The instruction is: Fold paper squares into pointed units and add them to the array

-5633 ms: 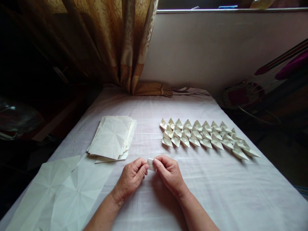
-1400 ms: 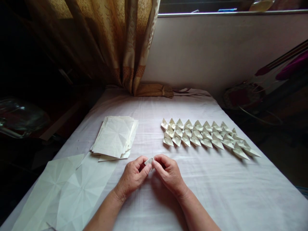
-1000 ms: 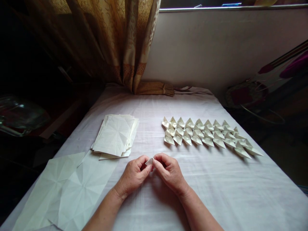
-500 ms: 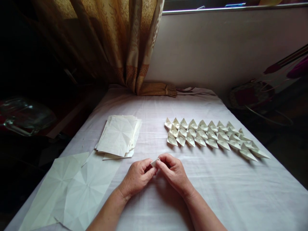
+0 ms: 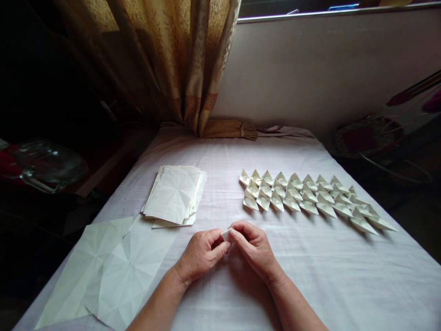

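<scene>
My left hand (image 5: pixel 201 254) and my right hand (image 5: pixel 255 248) meet near the front middle of the white-clothed table (image 5: pixel 344 280). Both pinch one small folded piece of white paper (image 5: pixel 226 234) between thumbs and fingertips; only its top corner shows. Behind my left hand lies a stack of creased paper squares (image 5: pixel 175 195). Behind my right hand, several small folded paper pieces (image 5: pixel 310 200) lie in overlapping rows.
Two large creased sheets (image 5: pixel 110 271) lie at the front left, over the table's edge. A patterned curtain (image 5: pixel 193 64) hangs at the back, with a wall under a window sill to its right. A glass vessel (image 5: pixel 48 165) sits off the table at left, dark clutter at right.
The paper piece looked like a wider strip 5.6 s ago and is now a smaller corner between the fingertips. The view has drifted, so everything sits slightly more to the right.
</scene>
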Available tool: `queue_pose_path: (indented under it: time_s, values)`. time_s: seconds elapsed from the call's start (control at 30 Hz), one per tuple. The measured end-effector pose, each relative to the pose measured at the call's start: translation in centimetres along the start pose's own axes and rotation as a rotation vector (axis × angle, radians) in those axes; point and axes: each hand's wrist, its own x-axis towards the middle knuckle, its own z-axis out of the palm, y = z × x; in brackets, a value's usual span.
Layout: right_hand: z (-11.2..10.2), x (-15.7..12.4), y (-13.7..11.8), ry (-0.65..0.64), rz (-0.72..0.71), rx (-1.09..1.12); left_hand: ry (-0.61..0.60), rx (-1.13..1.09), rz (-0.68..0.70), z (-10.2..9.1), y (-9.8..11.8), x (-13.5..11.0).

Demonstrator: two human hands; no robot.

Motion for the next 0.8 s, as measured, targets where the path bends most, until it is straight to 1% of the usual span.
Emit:
queue_pose_path:
  time_s: [0.13,0.33,0.5,0.63,0.8]
  values:
    - [0.03,-0.09,0.21,-0.018,0.005,0.007,0.006,-0.004,-0.012,0.07,-0.18,0.08]
    - [0.06,-0.08,0.45,-0.036,0.012,0.048,0.091,-0.017,-0.016,0.28,-0.56,0.16]
    - [0.09,0.02,0.59,-0.027,0.02,0.05,0.09,-0.038,-0.015,0.08,-0.23,0.15]
    - [0.15,-0.02,0.48,-0.042,0.003,0.026,0.092,-0.133,-0.021,-0.07,-0.06,0.08]
    - [0.19,-0.19,0.23,-0.085,-0.014,-0.046,0.138,-0.28,-0.105,0.18,-0.33,0.16]
